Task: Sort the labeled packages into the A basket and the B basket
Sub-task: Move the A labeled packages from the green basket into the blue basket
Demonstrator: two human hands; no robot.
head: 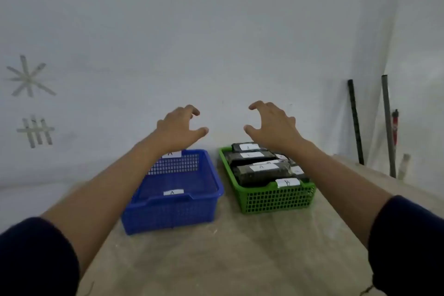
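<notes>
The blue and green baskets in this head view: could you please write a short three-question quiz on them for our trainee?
1. True or false: the blue basket holds packages.
2. Which basket holds the dark packages: a) blue, b) green?
3. Fill in: the left hand and the right hand are both ____ and hold nothing.

Key:
1. False; only its label shows inside.
2. b, the green basket.
3. Open, raised above the baskets.
</notes>
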